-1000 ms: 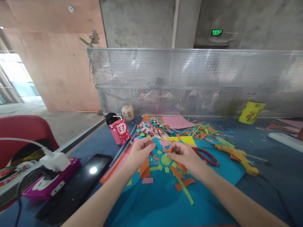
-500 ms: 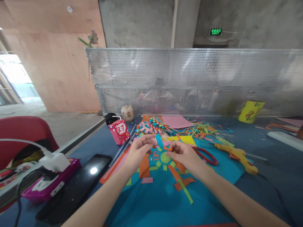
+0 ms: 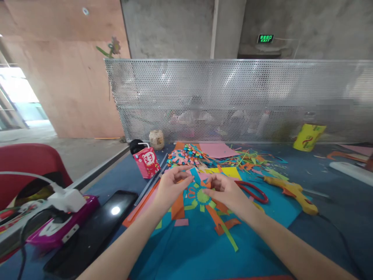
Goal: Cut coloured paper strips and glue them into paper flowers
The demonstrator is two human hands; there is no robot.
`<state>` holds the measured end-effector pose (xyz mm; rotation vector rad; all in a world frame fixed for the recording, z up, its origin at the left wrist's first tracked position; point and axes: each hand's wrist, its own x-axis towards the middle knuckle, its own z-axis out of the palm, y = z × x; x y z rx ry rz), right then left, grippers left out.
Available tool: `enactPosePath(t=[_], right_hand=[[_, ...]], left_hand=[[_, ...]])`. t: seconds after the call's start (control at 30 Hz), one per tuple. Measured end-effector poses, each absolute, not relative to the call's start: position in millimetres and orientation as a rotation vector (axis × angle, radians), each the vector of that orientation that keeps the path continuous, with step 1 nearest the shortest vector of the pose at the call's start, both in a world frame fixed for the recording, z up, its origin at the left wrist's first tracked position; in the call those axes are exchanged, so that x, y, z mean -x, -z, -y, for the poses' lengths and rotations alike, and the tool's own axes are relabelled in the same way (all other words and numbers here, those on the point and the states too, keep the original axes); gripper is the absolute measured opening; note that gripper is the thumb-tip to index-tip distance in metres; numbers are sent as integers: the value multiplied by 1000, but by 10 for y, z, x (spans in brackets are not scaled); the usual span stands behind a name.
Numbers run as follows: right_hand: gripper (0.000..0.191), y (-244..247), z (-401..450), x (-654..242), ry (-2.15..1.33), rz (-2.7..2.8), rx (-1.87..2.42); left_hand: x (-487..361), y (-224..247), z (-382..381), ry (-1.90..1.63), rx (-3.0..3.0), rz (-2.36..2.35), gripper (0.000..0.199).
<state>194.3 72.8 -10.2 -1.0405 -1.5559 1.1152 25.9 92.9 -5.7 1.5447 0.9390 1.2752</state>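
Above the blue paper sheet (image 3: 186, 249), my two hands meet over a small paper flower (image 3: 203, 196) with a green fringed centre and orange and blue parts around it. My left hand (image 3: 171, 188) is closed, thumb and fingertips pinching a blue paper strip (image 3: 195, 175) at the flower's upper left. On the other side, my right hand (image 3: 225, 190) pinches the flower's right edge between thumb and bent fingers. Orange paper strips (image 3: 177, 208) and a light green strip (image 3: 229, 235) lie beneath. Red-handled scissors (image 3: 264, 197) rest beside my right hand, their blades hidden.
A yellow glue gun (image 3: 294, 192) with a cable lies at right. On the left are a black phone (image 3: 96, 229), a purple power strip (image 3: 62, 229) and a pink drink carton (image 3: 147, 162). Paper scraps (image 3: 192, 155) pile up before a perforated metal divider (image 3: 186, 85).
The blue strip has shifted slightly down and its top leans more to the left. Both hands stay almost where they were.
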Motion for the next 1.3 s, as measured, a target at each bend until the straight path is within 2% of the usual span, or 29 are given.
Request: enactPosePath(t=[0.13, 0.73, 0.8, 0.9, 1.0, 1.07, 1.2, 1.3], right_hand=[[26, 125, -730, -1946, -1033, 1617, 1042], [14, 107, -733, -1990, -772, 1743, 1123], [10, 78, -722, -2003, -589, 1734, 1116], [8, 28, -694, -2054, -104, 1822, 969], [13, -10, -646, -2104, 325, 1962, 770], [14, -12, -614, -2115, 490, 2036, 694], [16, 9, -594, -2107, 659, 2173, 641], [23, -33, -630, -2154, 781, 2246, 693]], left_hand=[[-264, 46, -918, -1254, -1536, -965, 36], [-270, -3, -899, -1235, -1394, -1085, 32], [-257, 13, -910, -1140, -1241, -1108, 37], [-264, 12, -886, -809, -954, -956, 45], [-301, -26, -814, -610, -840, -731, 34], [-322, -47, -774, -660, -875, -642, 24], [-324, -24, -775, -828, -895, -643, 37], [-317, 18, -814, -901, -899, -722, 38]])
